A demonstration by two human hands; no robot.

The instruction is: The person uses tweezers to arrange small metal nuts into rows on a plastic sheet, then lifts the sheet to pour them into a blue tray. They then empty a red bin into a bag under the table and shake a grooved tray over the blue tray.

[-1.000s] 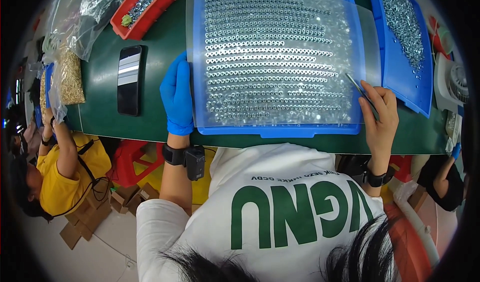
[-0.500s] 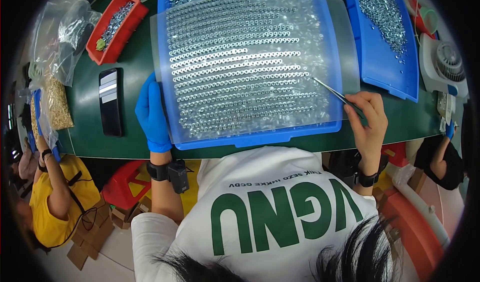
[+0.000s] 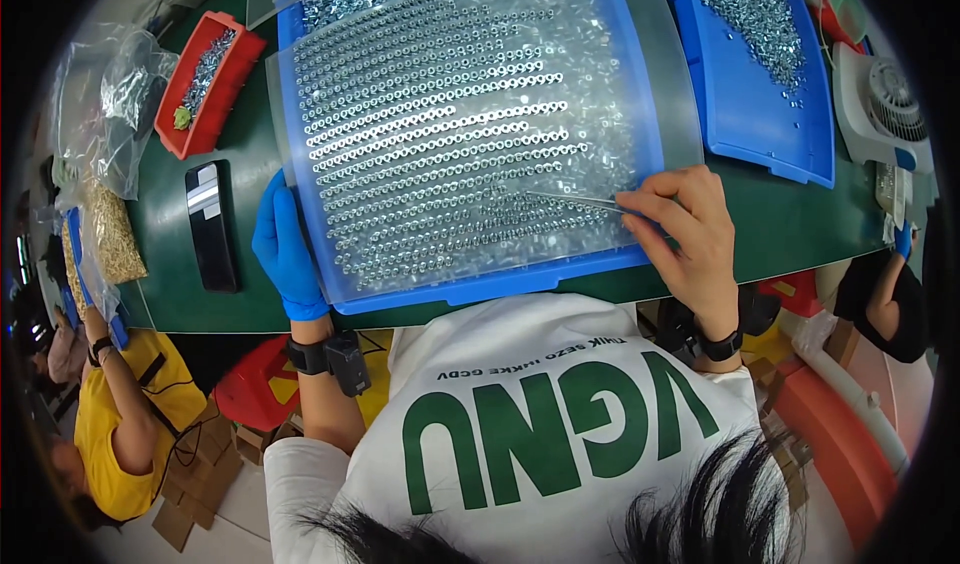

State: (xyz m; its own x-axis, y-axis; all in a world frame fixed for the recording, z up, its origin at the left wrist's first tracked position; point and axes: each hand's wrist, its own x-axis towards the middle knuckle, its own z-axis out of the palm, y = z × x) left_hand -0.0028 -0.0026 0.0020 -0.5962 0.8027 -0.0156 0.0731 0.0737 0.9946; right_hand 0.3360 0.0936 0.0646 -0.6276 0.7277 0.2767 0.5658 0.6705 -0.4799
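Two hands at the blue tray [image 3: 480, 289] on the green table [image 3: 790, 224]. Versus half a second ago, the right hand [image 3: 685, 229] sits lower on the tray, pinched shut on thin tweezers [image 3: 575, 200], tips over the small metal parts [image 3: 440, 154]. Gloved left hand [image 3: 285, 249] grips the tray's left edge as before.
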